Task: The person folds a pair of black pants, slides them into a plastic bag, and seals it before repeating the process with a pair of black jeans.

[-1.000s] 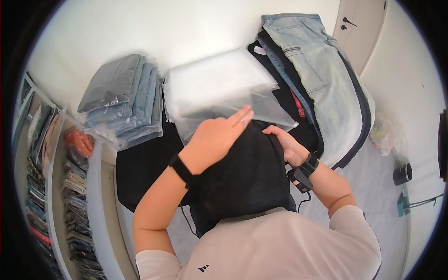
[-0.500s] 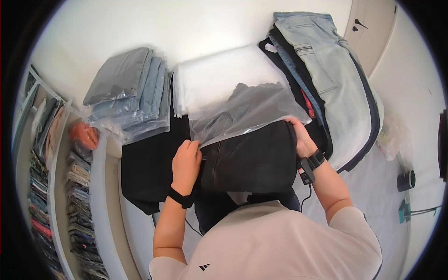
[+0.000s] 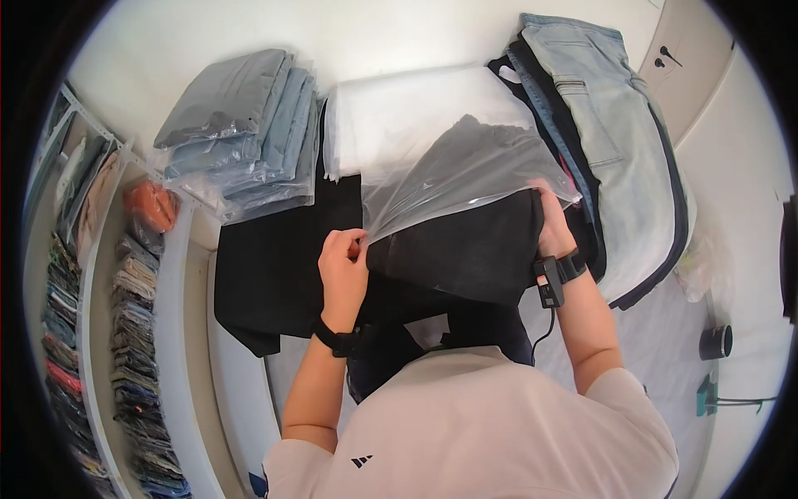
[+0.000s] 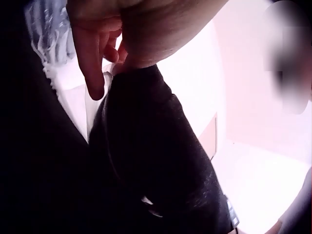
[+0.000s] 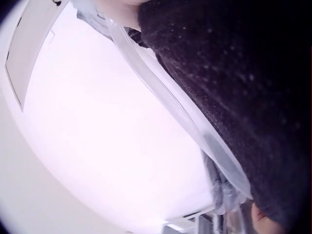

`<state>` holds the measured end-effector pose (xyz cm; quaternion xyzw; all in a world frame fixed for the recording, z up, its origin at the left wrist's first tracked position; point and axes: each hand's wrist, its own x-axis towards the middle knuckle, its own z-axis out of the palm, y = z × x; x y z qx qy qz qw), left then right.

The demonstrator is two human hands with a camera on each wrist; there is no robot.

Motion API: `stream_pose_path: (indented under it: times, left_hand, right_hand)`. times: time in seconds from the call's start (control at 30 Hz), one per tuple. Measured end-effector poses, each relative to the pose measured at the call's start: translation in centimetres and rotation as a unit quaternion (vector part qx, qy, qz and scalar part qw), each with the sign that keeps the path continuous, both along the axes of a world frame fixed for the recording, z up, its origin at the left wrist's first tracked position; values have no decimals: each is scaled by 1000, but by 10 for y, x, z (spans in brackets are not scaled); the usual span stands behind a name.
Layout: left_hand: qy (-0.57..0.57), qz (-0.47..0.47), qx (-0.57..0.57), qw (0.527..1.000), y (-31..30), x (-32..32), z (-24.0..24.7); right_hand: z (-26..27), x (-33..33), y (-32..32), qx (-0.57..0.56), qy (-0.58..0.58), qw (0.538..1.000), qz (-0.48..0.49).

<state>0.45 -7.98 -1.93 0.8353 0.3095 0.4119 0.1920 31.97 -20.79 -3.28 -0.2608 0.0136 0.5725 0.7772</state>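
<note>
Folded black trousers point(image 3: 453, 262) lie in front of me, their far part inside a clear plastic bag point(image 3: 432, 187) and showing grey through it. With thumb and fingers my left hand point(image 3: 342, 270) pinches the left corner of the bag's mouth. My right hand point(image 3: 552, 226) grips the right edge of the trousers, its fingertips at the bag's mouth near the right corner. In the left wrist view the black cloth point(image 4: 146, 131) hangs below the left hand point(image 4: 100, 48). The bag's clear rim point(image 5: 163, 95) runs along the dark cloth point(image 5: 239, 83) in the right wrist view.
A white pile of plastic bags point(image 3: 416, 108) lies behind the trousers. Bagged folded jeans point(image 3: 229, 104) are stacked at the left, on black cloth point(image 3: 274, 266). Unbagged jeans point(image 3: 586, 125) are piled at the right. Shelves point(image 3: 137, 316) of packed clothes stand far left.
My left hand has gone from lying straight-fingered over the trousers to pinching the bag's left corner. The bag's mouth is drawn over the trousers, whose far end now shows through the plastic.
</note>
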Motion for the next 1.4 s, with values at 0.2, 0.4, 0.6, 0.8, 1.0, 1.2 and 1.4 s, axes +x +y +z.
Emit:
stream_pose_path:
  times: [0.2, 0.4, 0.6, 0.8, 1.0, 1.2, 1.4]
  left_hand:
    - [-157, -25, -176, 971, -3, 8, -28]
    - [-120, -96, -182, 971, 5, 2, -39]
    - [-35, -93, -63, 993, -11, 5, -34]
    - [-126, 10, -68, 990, -25, 8, -37]
    - [-133, -19, -21, 991, -44, 24, -39]
    - [-137, -55, -5, 989, -51, 38, -25]
    - [-134, -130, -8, 982, -66, 53, -13]
  right_hand:
    - [23, -39, -25, -133, -125, 983, -12]
    - [16, -22, -12, -138, -249, 957, 62]
    - [28, -1, 22, -169, -217, 952, 131]
    - [14, 11, 47, -122, -262, 956, 46]
    - [8, -2, 74, -192, -382, 894, -138]
    - [-28, 38, 103, -115, -372, 907, -158]
    - [19, -1, 92, -146, -330, 861, -359]
